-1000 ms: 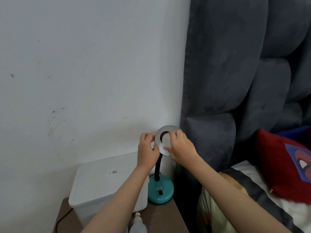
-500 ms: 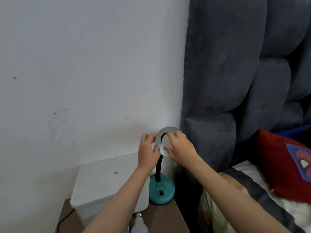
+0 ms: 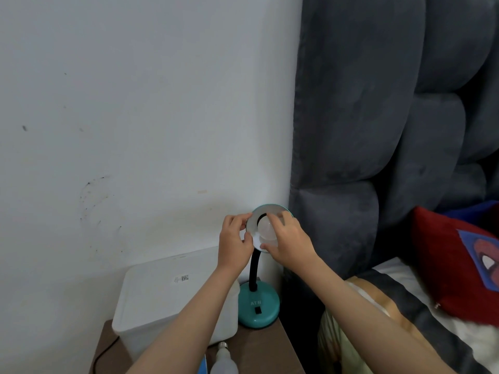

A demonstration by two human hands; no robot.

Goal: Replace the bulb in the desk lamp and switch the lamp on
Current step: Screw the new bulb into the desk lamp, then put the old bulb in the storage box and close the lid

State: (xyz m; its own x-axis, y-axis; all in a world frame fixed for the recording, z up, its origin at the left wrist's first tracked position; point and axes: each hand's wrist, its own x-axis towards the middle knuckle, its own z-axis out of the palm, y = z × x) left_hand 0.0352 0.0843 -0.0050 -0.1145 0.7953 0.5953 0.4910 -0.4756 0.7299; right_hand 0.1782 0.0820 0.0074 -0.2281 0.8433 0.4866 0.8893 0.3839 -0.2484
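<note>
Low in the middle of the frame, the right hand (image 3: 290,242) curls its fingers round the bulb (image 3: 266,229) seated in the lamp's shade (image 3: 272,210). The left hand (image 3: 235,242) pinches the shade's left rim. Below them the black neck runs down to the teal base (image 3: 258,306) on the nightstand (image 3: 272,349), beside a white box (image 3: 162,295). A spare bulb (image 3: 223,359) lies at the bottom edge.

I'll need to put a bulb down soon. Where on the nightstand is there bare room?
Little: a bare strip of nightstand in front of the lamp base, right of the spare bulb. The white storage box crowds the left and back.
</note>
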